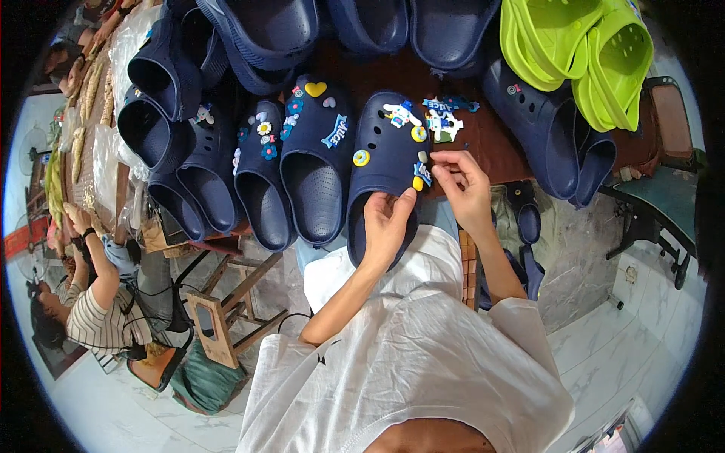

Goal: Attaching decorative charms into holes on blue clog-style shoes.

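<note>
A navy clog (381, 162) is held at the centre of the table edge, its heel opening toward the person; small charms are seated in the holes of its upper: a yellow ring (362, 158) at about 9 o'clock, a white and blue figure (401, 115) at 12 o'clock and a blue and yellow charm (421, 175) at 3 o'clock. The left hand (387, 223) is laid over the heel opening at 6 o'clock of the clog, palm up, fingers curled and thumb raised against the rim. The right hand (462, 183) is set at 3 o'clock of the clog, forefinger and thumb pinched together at the blue and yellow charm, the remaining fingers bent. Loose charms (445, 121) are scattered on the brown table (491, 143) at 1 o'clock. More decorated navy clogs (317, 162) are lined up at 9 o'clock, and lime green clogs (596, 57) are piled at 2 o'clock. A seated person in a striped shirt (98, 317) is seen at 8 o'clock, well apart.
</note>
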`<action>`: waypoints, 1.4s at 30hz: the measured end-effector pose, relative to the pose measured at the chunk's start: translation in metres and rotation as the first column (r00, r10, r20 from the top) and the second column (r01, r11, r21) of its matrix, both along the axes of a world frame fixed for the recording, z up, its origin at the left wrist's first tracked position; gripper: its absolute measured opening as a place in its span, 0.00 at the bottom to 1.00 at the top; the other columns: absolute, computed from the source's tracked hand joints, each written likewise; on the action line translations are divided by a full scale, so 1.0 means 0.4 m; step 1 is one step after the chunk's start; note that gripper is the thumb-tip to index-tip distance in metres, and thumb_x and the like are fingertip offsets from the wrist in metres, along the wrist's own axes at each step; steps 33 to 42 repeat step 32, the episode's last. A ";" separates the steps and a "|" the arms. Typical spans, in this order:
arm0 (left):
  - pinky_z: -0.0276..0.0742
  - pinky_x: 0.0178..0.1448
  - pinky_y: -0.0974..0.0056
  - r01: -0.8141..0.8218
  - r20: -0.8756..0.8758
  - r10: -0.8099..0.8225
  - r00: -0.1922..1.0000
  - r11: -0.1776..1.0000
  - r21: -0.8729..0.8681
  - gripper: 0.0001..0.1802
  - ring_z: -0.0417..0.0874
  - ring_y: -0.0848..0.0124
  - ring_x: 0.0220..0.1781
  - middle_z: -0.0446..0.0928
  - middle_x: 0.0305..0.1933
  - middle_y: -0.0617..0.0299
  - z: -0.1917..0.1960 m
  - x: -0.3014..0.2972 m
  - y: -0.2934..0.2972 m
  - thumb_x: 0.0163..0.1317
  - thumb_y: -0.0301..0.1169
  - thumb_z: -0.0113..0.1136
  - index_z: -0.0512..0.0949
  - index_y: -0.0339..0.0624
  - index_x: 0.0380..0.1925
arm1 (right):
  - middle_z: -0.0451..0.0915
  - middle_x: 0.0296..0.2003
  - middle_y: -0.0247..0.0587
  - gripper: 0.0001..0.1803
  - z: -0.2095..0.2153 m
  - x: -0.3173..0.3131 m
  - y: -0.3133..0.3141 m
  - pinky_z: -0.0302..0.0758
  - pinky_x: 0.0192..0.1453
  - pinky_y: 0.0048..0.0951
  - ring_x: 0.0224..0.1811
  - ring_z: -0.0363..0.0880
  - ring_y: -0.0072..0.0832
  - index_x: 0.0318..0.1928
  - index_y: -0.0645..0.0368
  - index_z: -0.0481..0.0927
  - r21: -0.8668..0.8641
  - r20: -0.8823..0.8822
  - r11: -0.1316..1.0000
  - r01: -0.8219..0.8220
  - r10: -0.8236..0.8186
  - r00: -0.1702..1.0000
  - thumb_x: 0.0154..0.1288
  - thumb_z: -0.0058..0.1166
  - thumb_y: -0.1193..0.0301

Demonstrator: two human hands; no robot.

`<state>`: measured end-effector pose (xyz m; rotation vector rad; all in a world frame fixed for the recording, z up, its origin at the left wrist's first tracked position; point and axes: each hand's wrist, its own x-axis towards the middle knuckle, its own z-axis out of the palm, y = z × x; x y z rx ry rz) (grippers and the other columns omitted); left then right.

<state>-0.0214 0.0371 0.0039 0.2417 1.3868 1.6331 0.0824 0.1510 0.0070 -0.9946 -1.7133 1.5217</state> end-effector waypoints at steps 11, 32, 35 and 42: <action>0.69 0.51 0.73 0.012 0.032 -0.014 0.999 0.998 0.061 0.14 0.76 0.78 0.45 0.78 0.45 0.61 0.021 -0.007 0.011 0.66 0.29 0.57 0.75 0.28 0.46 | 0.76 0.41 0.37 0.09 -0.016 -0.014 -0.016 0.75 0.41 0.19 0.41 0.78 0.18 0.46 0.64 0.81 0.058 0.079 0.996 -0.073 0.068 0.995 0.68 0.54 0.77; 0.73 0.49 0.69 -0.034 0.289 0.023 0.957 0.999 0.036 0.20 0.79 0.74 0.41 0.79 0.44 0.60 0.002 -0.049 0.008 0.62 0.31 0.61 0.73 0.30 0.51 | 0.75 0.43 0.44 0.13 -0.069 0.043 0.073 0.70 0.53 0.40 0.47 0.73 0.43 0.46 0.56 0.80 0.610 0.422 0.789 -0.073 -0.245 0.873 0.60 0.57 0.74; 0.73 0.49 0.69 -0.034 0.289 0.023 0.957 0.999 0.036 0.20 0.79 0.74 0.41 0.79 0.44 0.60 0.002 -0.049 0.008 0.62 0.31 0.61 0.73 0.30 0.51 | 0.75 0.43 0.44 0.13 -0.069 0.043 0.073 0.70 0.53 0.40 0.47 0.73 0.43 0.46 0.56 0.80 0.610 0.422 0.789 -0.073 -0.245 0.873 0.60 0.57 0.74; 0.73 0.49 0.69 -0.034 0.289 0.023 0.957 0.999 0.036 0.20 0.79 0.74 0.41 0.79 0.44 0.60 0.002 -0.049 0.008 0.62 0.31 0.61 0.73 0.30 0.51 | 0.75 0.43 0.44 0.13 -0.069 0.043 0.073 0.70 0.53 0.40 0.47 0.73 0.43 0.46 0.56 0.80 0.610 0.422 0.789 -0.073 -0.245 0.873 0.60 0.57 0.74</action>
